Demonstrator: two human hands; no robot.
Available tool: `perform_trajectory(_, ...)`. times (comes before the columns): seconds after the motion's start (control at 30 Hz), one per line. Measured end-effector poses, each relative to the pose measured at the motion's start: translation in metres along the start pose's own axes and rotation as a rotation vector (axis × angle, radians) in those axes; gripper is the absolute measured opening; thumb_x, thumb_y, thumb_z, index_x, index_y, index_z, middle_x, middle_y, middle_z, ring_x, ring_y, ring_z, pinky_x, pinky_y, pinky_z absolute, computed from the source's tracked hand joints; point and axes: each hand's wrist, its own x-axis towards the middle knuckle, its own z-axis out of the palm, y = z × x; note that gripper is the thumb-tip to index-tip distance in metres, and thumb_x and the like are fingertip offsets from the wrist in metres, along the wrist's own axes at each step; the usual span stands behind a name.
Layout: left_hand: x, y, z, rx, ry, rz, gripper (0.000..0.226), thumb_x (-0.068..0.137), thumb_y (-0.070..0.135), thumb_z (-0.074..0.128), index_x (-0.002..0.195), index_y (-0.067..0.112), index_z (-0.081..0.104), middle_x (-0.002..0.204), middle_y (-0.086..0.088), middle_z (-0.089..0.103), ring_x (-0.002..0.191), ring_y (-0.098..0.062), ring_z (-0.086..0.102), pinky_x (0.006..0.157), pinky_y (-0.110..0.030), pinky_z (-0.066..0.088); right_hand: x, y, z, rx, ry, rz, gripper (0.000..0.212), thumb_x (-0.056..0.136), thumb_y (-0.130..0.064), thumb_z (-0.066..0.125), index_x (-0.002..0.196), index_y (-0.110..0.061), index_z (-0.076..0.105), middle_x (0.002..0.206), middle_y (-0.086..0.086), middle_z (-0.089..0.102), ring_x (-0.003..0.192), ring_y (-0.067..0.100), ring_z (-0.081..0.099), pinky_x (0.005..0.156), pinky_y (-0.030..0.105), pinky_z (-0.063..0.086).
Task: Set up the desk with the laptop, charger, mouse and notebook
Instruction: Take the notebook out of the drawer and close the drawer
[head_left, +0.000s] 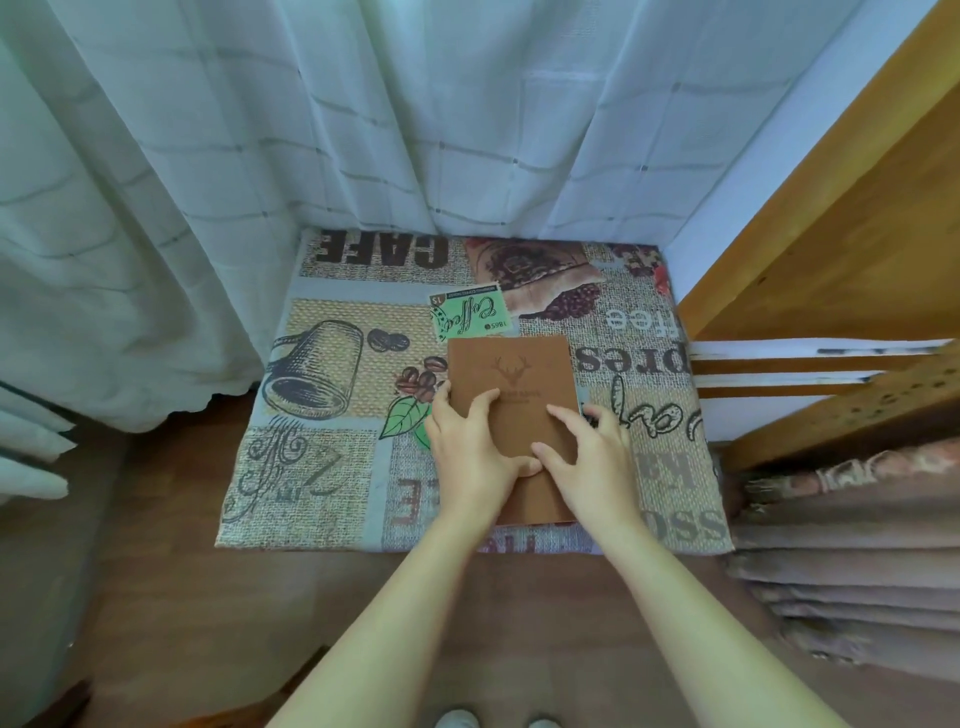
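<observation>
A brown notebook (511, 379) with a deer-head emblem lies flat on the desk (322, 457), which is covered by a coffee-themed printed cloth. My left hand (470, 449) grips the notebook's left edge, fingers curled onto the cover. My right hand (589, 457) holds its right edge, thumb pressing on the cover. The notebook's near end is partly hidden under both hands. No laptop, charger or mouse is in view.
White checked curtains (363, 130) hang behind and to the left of the desk. A wooden shelf unit (831, 249) stands close on the right, with folded brown fabric (857, 561) below it. Wooden floor lies in front of the desk.
</observation>
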Motion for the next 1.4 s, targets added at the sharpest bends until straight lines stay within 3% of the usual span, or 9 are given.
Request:
perform_trajectory(0.23, 0.000, -0.002, -0.004, -0.092, 0.037, -0.038, 0.071, 0.055, 0.029, 0.090, 0.121, 0.032, 0.062, 0.143, -0.004, 0.032, 0.130, -0.024, 0.029, 0.104, -0.029, 0.026, 0.009, 0.007, -0.004, 0.170, -0.008, 0.052, 0.049, 0.070, -0.032, 0.080, 0.116, -0.029, 0.064, 0.122, 0.003, 0.047, 0.114, 0.025, 0.048, 0.099, 0.042, 0.042)
perform_trajectory(0.47, -0.003, -0.006, -0.005, -0.191, -0.046, 0.074, 0.073, 0.064, 0.026, 0.087, 0.131, 0.024, 0.057, 0.157, 0.006, 0.012, 0.132, 0.005, 0.019, 0.099, -0.011, 0.021, 0.010, 0.010, -0.008, 0.296, 0.012, 0.076, 0.050, 0.064, -0.029, 0.085, 0.111, -0.025, 0.067, 0.118, 0.000, 0.047, 0.105, 0.012, 0.049, 0.095, 0.028, 0.042)
perform_trajectory(0.7, 0.000, -0.005, -0.009, -0.359, -0.085, -0.026, 0.074, 0.062, 0.020, 0.088, 0.130, 0.025, 0.058, 0.152, 0.004, 0.023, 0.133, -0.003, 0.028, 0.105, -0.019, 0.025, 0.015, 0.014, -0.017, 0.526, 0.013, 0.206, 0.036, 0.073, -0.018, 0.078, 0.107, -0.026, 0.068, 0.105, -0.007, 0.059, 0.088, 0.014, 0.056, 0.081, 0.033, 0.051)
perform_trajectory(0.8, 0.001, -0.007, -0.014, -0.605, -0.106, -0.139, 0.072, 0.064, 0.013, 0.087, 0.129, 0.028, 0.057, 0.139, 0.006, 0.044, 0.127, -0.009, 0.046, 0.108, -0.034, 0.040, 0.017, 0.017, -0.023, 0.730, 0.003, 0.272, 0.037, 0.080, -0.007, 0.071, 0.114, -0.021, 0.064, 0.104, -0.010, 0.061, 0.092, 0.010, 0.061, 0.079, 0.028, 0.052)
perform_trajectory(0.87, -0.001, -0.005, -0.019, -0.770, -0.140, -0.218, 0.071, 0.067, 0.002, 0.083, 0.128, 0.027, 0.058, 0.123, 0.010, 0.057, 0.112, -0.011, 0.060, 0.095, -0.039, 0.052, 0.018, 0.020, -0.028, 0.797, -0.014, 0.279, 0.035, 0.082, -0.002, 0.068, 0.113, -0.018, 0.065, 0.108, -0.005, 0.064, 0.091, 0.007, 0.062, 0.073, 0.021, 0.051)
perform_trajectory(1.03, -0.002, -0.002, -0.031, -0.894, -0.210, -0.262, 0.067, 0.070, -0.009, 0.077, 0.123, 0.029, 0.063, 0.121, 0.007, 0.062, 0.094, -0.016, 0.071, 0.076, -0.040, 0.060, 0.017, 0.028, -0.039, 0.748, -0.087, 0.274, 0.029, 0.082, -0.004, 0.068, 0.107, -0.020, 0.069, 0.108, -0.004, 0.063, 0.093, 0.006, 0.060, 0.069, 0.016, 0.047)
perform_trajectory(1.13, -0.002, 0.006, -0.041, -0.933, -0.239, -0.259, 0.068, 0.070, -0.010, 0.076, 0.124, 0.029, 0.062, 0.123, 0.002, 0.063, 0.098, -0.023, 0.070, 0.074, -0.041, 0.059, 0.018, 0.028, -0.047, 0.752, -0.108, 0.286, 0.030, 0.083, -0.002, 0.067, 0.105, -0.022, 0.071, 0.105, 0.001, 0.067, 0.091, 0.015, 0.065, 0.076, 0.024, 0.052)
perform_trajectory(1.3, -0.001, 0.028, -0.061, -0.962, -0.239, -0.200, 0.069, 0.069, -0.011, 0.076, 0.123, 0.030, 0.063, 0.130, 0.004, 0.060, 0.106, -0.022, 0.067, 0.079, -0.039, 0.058, 0.023, 0.015, -0.076, 0.698, -0.160, 0.205, 0.037, 0.085, 0.001, 0.063, 0.111, -0.024, 0.069, 0.089, 0.009, 0.071, 0.073, 0.017, 0.063, 0.062, 0.016, 0.050)
perform_trajectory(1.4, -0.004, 0.051, -0.081, -1.002, -0.255, -0.165, 0.069, 0.071, -0.012, 0.073, 0.125, 0.029, 0.061, 0.131, 0.003, 0.060, 0.107, -0.019, 0.066, 0.077, -0.034, 0.058, 0.025, 0.004, -0.104, 0.697, -0.185, 0.169, 0.040, 0.084, 0.000, 0.063, 0.111, -0.029, 0.068, 0.095, 0.015, 0.071, 0.073, 0.023, 0.057, 0.065, 0.025, 0.048)
